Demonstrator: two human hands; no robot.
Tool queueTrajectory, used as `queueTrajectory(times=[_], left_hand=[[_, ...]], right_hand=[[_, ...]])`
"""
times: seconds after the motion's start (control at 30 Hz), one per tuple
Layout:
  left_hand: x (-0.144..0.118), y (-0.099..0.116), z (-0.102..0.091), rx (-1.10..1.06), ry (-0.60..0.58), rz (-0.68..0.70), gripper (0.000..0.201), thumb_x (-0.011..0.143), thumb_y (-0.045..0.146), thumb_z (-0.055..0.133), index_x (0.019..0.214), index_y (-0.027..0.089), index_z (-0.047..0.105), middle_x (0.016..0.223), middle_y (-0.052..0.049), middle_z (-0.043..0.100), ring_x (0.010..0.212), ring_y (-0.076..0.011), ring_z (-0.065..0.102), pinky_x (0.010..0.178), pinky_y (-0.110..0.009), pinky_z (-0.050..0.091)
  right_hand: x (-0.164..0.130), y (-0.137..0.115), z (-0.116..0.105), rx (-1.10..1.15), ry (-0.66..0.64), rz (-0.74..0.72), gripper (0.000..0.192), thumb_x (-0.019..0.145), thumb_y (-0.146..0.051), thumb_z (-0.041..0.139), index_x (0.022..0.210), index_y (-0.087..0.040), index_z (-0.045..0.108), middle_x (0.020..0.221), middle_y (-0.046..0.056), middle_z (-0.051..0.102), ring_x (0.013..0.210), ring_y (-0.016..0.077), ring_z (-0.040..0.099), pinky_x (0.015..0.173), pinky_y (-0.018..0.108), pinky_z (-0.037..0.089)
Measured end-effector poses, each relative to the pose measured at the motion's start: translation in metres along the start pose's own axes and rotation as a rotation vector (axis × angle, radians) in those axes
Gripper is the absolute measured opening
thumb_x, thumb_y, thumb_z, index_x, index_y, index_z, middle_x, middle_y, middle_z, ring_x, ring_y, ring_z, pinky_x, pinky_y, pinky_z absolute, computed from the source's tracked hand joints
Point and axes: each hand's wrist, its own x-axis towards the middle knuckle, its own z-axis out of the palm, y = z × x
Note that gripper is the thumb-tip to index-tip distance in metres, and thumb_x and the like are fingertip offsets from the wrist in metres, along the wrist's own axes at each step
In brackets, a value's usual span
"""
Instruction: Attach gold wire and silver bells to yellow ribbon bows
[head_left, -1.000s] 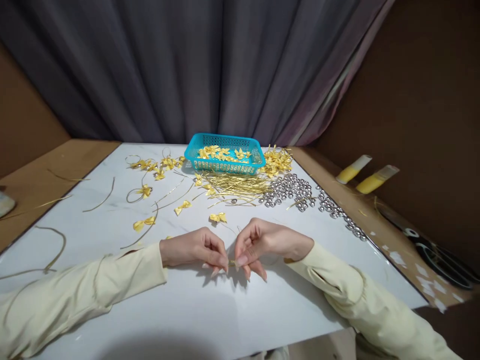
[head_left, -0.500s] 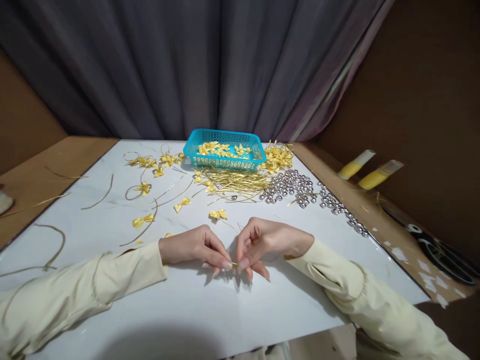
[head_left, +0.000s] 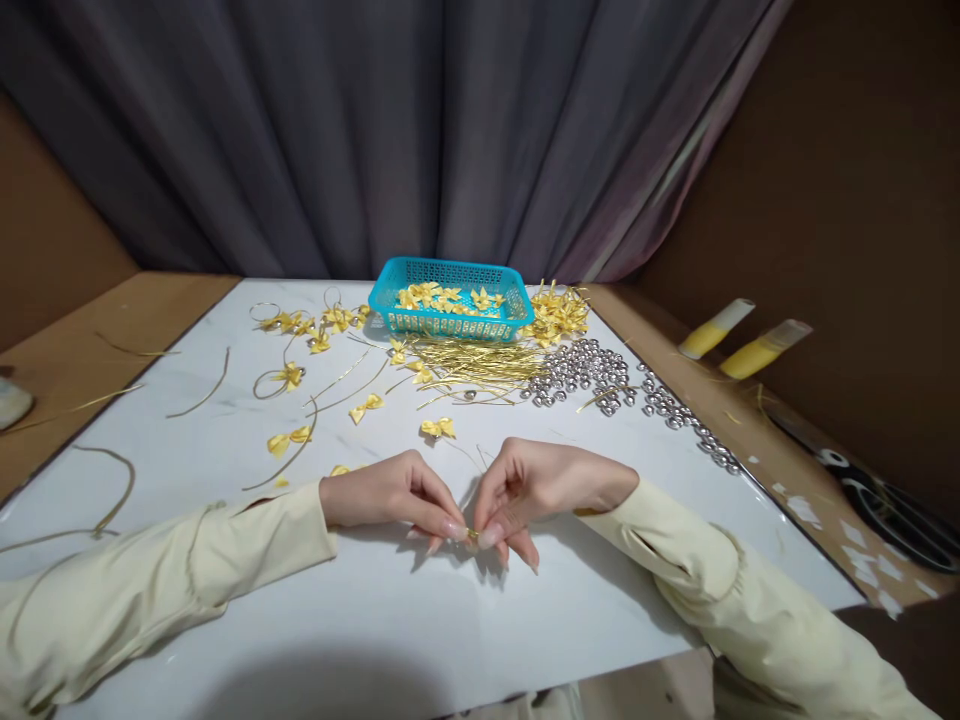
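My left hand [head_left: 397, 495] and my right hand [head_left: 529, 492] meet low over the white tabletop, their fingertips almost touching. Between the two pinches shows a short bit of thin gold cord [head_left: 473, 535], held from both sides; the rest of it is mostly hidden by my fingers. Thin strands stick up behind my right fingers. Just beyond the hands lies a yellow ribbon bow [head_left: 438, 428]. Other yellow bows [head_left: 365, 408] are scattered to the left, some tied to looped cords.
A blue basket [head_left: 454, 328] with yellow bows stands at the back. Before it lies a bundle of gold cords [head_left: 480, 362], beside many silver beads [head_left: 581, 370]. At the right edge are black-handled scissors [head_left: 892, 510], paper scraps [head_left: 804, 510] and two yellow-filled tubes [head_left: 765, 350].
The fingertips have parted very slightly, and a little more gold cord shows between them. My right hand has shifted a touch to the right. The things on the table lie as before.
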Motion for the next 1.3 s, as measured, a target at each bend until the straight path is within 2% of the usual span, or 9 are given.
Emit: queueTrajectory(times=[0.27,0.47,0.7,1.07,1.3], left_hand=[[-0.001,-0.001,0.005,0.074,-0.022,-0.004,0.019,0.076,0.03,0.069,0.078,0.013,0.075,0.055,-0.001,0.061,0.046,-0.0068,0.044,0.047,-0.018,0.036],[0.0,-0.003,0.004,0.096,-0.074,-0.002,0.025,0.073,0.032,0.071,0.091,0.014,0.074,0.065,-0.003,0.066,0.051,-0.008,0.049,0.05,-0.017,0.04],[-0.001,0.003,0.009,0.164,-0.06,-0.017,0.02,0.079,0.029,0.064,0.087,0.014,0.075,0.062,-0.003,0.064,0.048,-0.0073,0.048,0.049,-0.017,0.042],[0.0,0.001,0.011,0.13,-0.037,-0.012,0.017,0.077,0.024,0.066,0.086,0.013,0.076,0.065,-0.004,0.067,0.047,-0.0068,0.051,0.048,-0.015,0.045],[0.001,-0.001,0.013,-0.007,-0.029,-0.053,0.019,0.074,0.028,0.069,0.084,0.013,0.075,0.062,-0.002,0.066,0.049,-0.0093,0.057,0.05,-0.018,0.049]], right_hand=[[0.0,0.0,0.006,-0.094,0.043,0.033,0.015,0.069,-0.023,0.07,0.072,-0.009,0.068,0.051,-0.003,0.06,0.041,0.0046,0.055,0.044,0.014,0.044],[0.002,0.005,-0.001,-0.12,-0.003,0.06,0.017,0.066,-0.024,0.071,0.073,-0.009,0.068,0.051,-0.003,0.06,0.04,0.0042,0.053,0.042,0.014,0.043],[0.005,0.009,-0.004,-0.1,-0.032,0.071,0.016,0.066,-0.023,0.071,0.072,-0.009,0.067,0.051,-0.003,0.06,0.04,0.0038,0.054,0.04,0.012,0.043],[0.008,0.009,-0.003,-0.095,-0.077,0.117,0.02,0.063,-0.025,0.074,0.071,-0.009,0.066,0.05,-0.004,0.059,0.037,0.0052,0.054,0.036,0.013,0.044],[0.009,0.01,-0.004,-0.096,-0.072,0.122,0.018,0.063,-0.023,0.073,0.071,-0.009,0.066,0.049,-0.004,0.059,0.035,0.005,0.052,0.035,0.013,0.044]])
